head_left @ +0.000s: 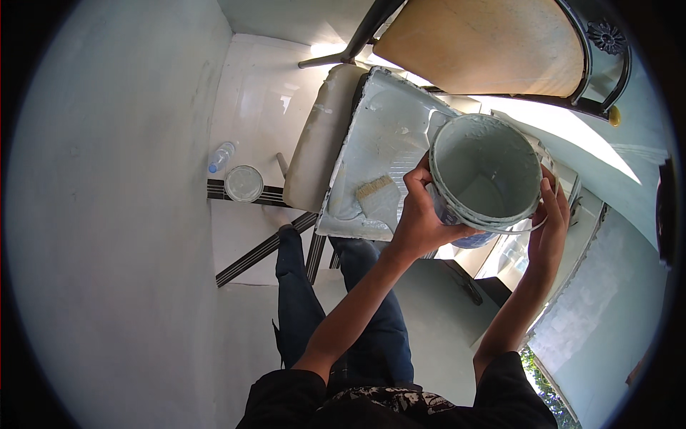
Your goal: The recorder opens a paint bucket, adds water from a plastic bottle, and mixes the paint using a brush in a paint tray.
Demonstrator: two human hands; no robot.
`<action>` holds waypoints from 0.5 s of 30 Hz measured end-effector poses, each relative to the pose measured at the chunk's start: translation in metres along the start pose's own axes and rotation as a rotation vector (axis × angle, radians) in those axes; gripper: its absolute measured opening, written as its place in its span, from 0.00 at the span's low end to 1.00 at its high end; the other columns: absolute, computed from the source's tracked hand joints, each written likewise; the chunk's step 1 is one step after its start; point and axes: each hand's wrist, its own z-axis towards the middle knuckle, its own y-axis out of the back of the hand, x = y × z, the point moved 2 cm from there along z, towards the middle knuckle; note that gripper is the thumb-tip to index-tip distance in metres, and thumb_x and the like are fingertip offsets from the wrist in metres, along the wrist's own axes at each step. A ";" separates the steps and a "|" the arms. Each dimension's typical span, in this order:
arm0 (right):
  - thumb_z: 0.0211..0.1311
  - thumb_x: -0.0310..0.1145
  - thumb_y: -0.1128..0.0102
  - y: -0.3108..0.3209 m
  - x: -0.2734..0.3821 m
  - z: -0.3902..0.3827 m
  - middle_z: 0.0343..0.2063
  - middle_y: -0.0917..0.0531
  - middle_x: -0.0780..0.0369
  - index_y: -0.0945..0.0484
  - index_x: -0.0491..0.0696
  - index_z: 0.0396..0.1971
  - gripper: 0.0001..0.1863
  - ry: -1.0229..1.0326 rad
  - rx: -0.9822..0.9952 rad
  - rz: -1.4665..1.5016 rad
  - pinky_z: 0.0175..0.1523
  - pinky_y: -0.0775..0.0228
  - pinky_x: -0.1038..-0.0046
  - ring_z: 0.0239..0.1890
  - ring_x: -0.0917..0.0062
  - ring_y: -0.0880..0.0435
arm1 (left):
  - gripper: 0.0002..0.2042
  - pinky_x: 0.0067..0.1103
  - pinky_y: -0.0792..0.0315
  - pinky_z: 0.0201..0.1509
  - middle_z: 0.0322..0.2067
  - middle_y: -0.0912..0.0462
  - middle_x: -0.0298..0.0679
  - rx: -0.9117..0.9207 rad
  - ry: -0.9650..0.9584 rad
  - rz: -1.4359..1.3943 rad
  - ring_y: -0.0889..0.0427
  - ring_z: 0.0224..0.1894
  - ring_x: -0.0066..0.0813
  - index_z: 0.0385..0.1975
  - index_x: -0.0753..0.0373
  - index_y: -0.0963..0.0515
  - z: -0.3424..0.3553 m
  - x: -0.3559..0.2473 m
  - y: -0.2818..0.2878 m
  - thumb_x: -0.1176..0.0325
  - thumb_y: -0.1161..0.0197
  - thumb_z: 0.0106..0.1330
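Between my two hands is a paint bucket (486, 168), tilted so its mouth faces me. Grey-white paint coats its inner wall, and only a little seems to lie at the bottom. My left hand (421, 218) is closed round the bucket's left side, the thumb below the rim. On the opposite side, my right hand (549, 222) grips the wall near the thin wire handle. Left of the bucket, a paint tray (400, 107) smeared with pale paint rests beside a padded seat. A wide paintbrush (379, 196) lies in it, touched by neither hand.
A chair with a tan panel (493, 43) and dark metal frame stands beyond the tray. The padded seat (325, 136) borders the tray's left side. On the floor are a round lid (244, 184) and a clear bottle (221, 157). A pale wall (121, 214) rises at left.
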 end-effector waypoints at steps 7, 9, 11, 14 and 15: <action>0.70 0.36 0.47 0.019 -0.017 -0.009 0.56 0.21 0.54 0.31 0.36 0.62 0.25 -0.015 0.055 0.199 0.67 0.38 0.71 0.60 0.73 0.24 | 0.54 0.39 0.40 0.70 0.68 0.48 0.65 0.052 -0.137 0.027 0.39 0.68 0.57 0.57 0.68 0.50 0.006 -0.021 0.000 0.52 0.15 0.38; 0.71 0.36 0.49 0.024 -0.021 -0.014 0.57 0.23 0.55 0.32 0.37 0.62 0.25 0.001 0.062 0.234 0.67 0.40 0.71 0.61 0.72 0.25 | 0.53 0.40 0.41 0.71 0.69 0.50 0.66 0.052 -0.164 0.016 0.41 0.70 0.60 0.56 0.68 0.49 0.006 -0.027 -0.001 0.53 0.14 0.38; 0.72 0.36 0.52 0.029 -0.024 -0.018 0.58 0.24 0.55 0.33 0.37 0.63 0.25 0.019 0.071 0.267 0.68 0.41 0.71 0.62 0.72 0.27 | 0.52 0.39 0.41 0.71 0.69 0.51 0.67 0.051 -0.213 0.052 0.43 0.70 0.62 0.55 0.68 0.48 0.004 -0.031 -0.004 0.55 0.14 0.38; 0.72 0.36 0.53 0.042 -0.039 -0.020 0.61 0.26 0.55 0.35 0.38 0.65 0.26 0.028 0.109 0.332 0.70 0.43 0.69 0.65 0.70 0.29 | 0.51 0.42 0.42 0.71 0.70 0.54 0.68 0.072 -0.242 0.067 0.46 0.72 0.63 0.54 0.65 0.48 -0.001 -0.039 -0.004 0.58 0.14 0.38; 0.72 0.36 0.54 0.045 -0.044 -0.021 0.62 0.27 0.55 0.35 0.39 0.66 0.26 0.034 0.138 0.368 0.70 0.43 0.67 0.66 0.69 0.30 | 0.50 0.42 0.41 0.71 0.70 0.55 0.69 0.100 -0.250 0.130 0.47 0.73 0.62 0.54 0.63 0.49 -0.004 -0.042 -0.003 0.59 0.13 0.37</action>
